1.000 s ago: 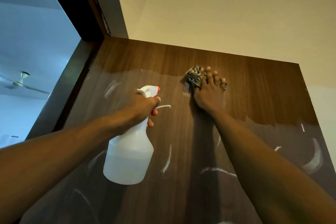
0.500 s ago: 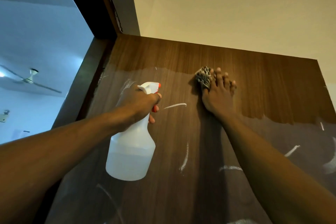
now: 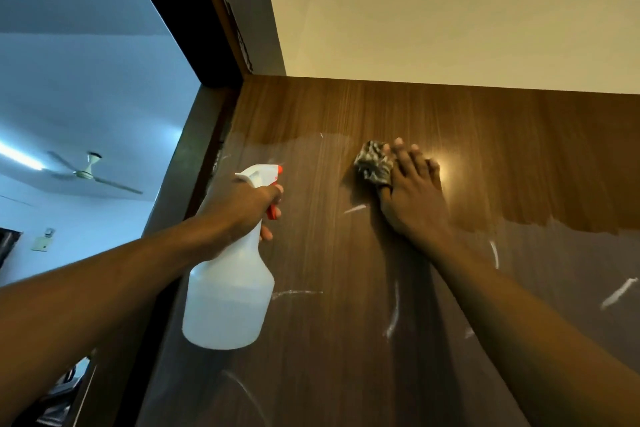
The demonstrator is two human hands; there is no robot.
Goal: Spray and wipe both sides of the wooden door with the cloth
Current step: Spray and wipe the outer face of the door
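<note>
**Wooden door** point(image 3: 450, 121): lies under both your hands, and its top edge is a little beyond your right fingertips. It is rigid and smooth. It looks glossy around and behind your hands, so the cloth will probably glide there. A drier, matt band starts beyond your fingertips. Only this face shows.

**White streaks** point(image 3: 393, 314): lie on the door between your forearms, nearer you than your right hand.

**Cloth** point(image 3: 374, 165): small, mottled and bunched. It sits under your right fingers and pokes out toward your left hand. It should be soft and light, and is probably damp. Pin it under a flat palm, because the loose edge may slip out.

**Right hand** point(image 3: 412, 198): fingers are straight and spread, pressing the cloth onto the door.

**Left hand** point(image 3: 249, 208): wraps the neck of the spray bottle point(image 3: 228, 302), with a finger on the red trigger point(image 3: 273, 211).

**Spray bottle**: translucent plastic, partly filled, hanging below your left hand. It should be fairly light but slick if wet, and the neck is the sound place to hold it.

**Door frame** point(image 3: 194, 163): dark, just outside your left hand.
</note>
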